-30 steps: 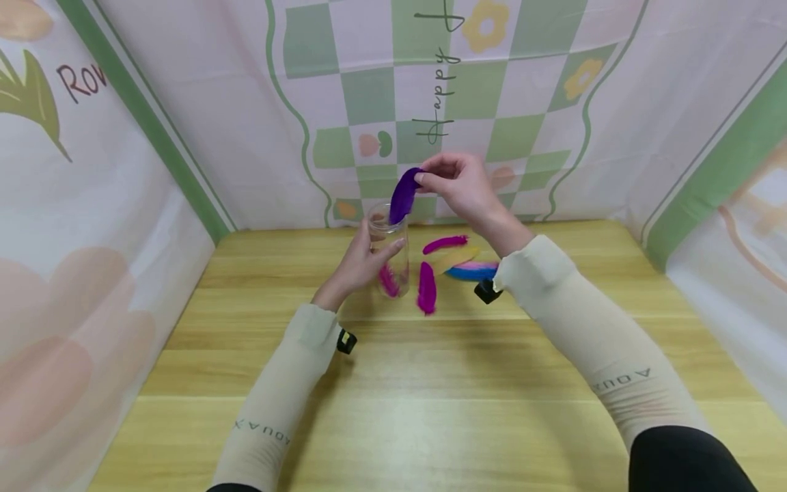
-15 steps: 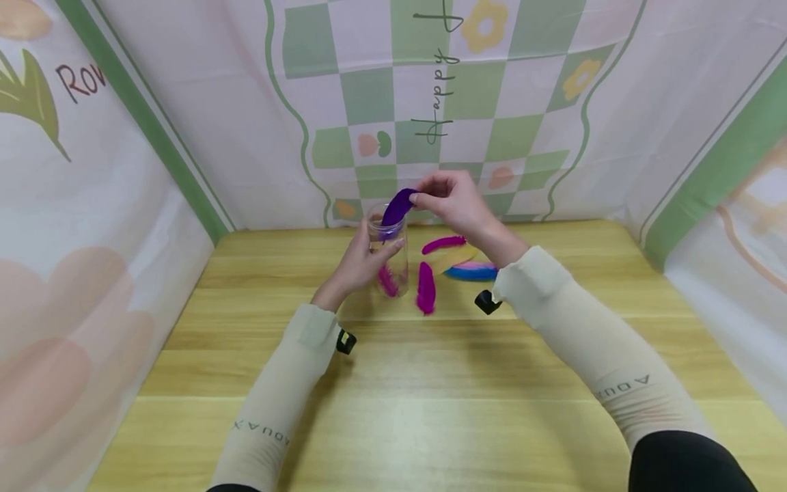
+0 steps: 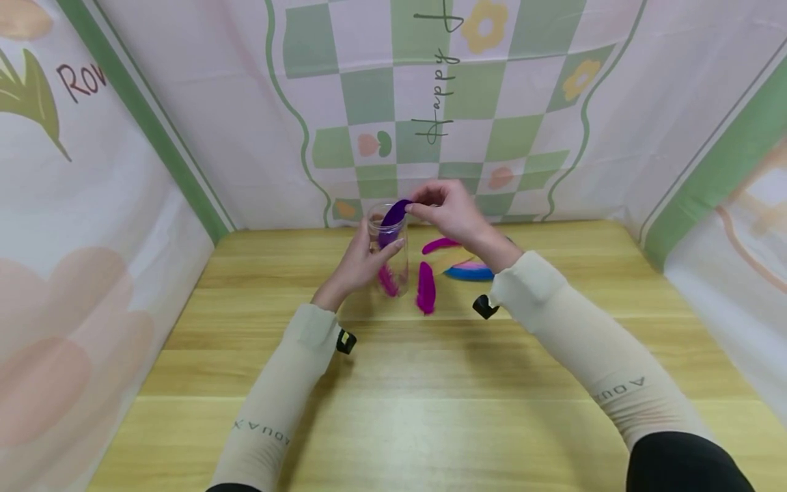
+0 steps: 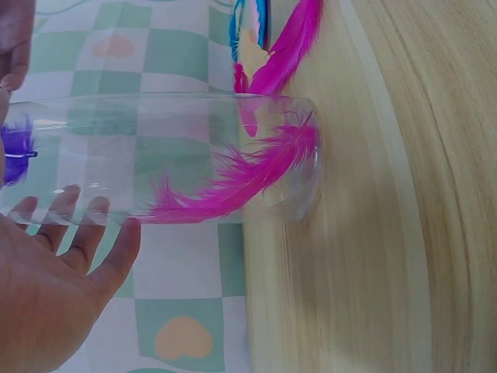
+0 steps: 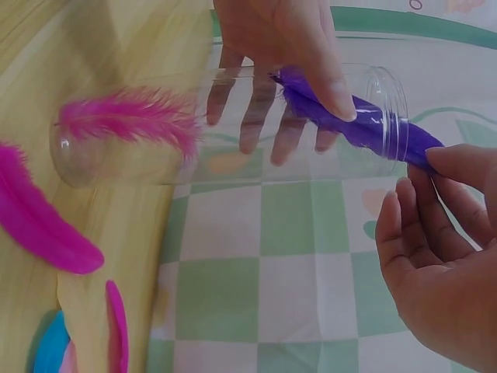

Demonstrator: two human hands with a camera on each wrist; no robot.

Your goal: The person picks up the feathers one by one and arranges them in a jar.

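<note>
A tall clear jar (image 3: 399, 270) stands upright near the back of the table, its mouth uncovered. My left hand (image 3: 355, 263) is wrapped round its upper half, thumb on the near side and fingers behind. Between the thumb and fingertips of my right hand (image 3: 451, 213) is the tip of a purple feather (image 5: 365, 128). Most of that feather is inside the jar's mouth, quill end downward; only the pinched end sticks out past the rim. A magenta feather (image 4: 241, 179) lies low inside the jar, reaching to its bottom.
Right of the jar on the wooden table (image 3: 393, 383) lie a magenta feather (image 3: 426, 288), another magenta feather (image 3: 439, 244), a yellow feather (image 3: 451, 260) and a blue feather (image 3: 468, 272) with pink along it. A printed cloth (image 3: 369, 96) hangs behind the table.
My right hand has come down and slightly left, carrying the purple feather from above the rim into the jar. The left hand and jar stay in place.
</note>
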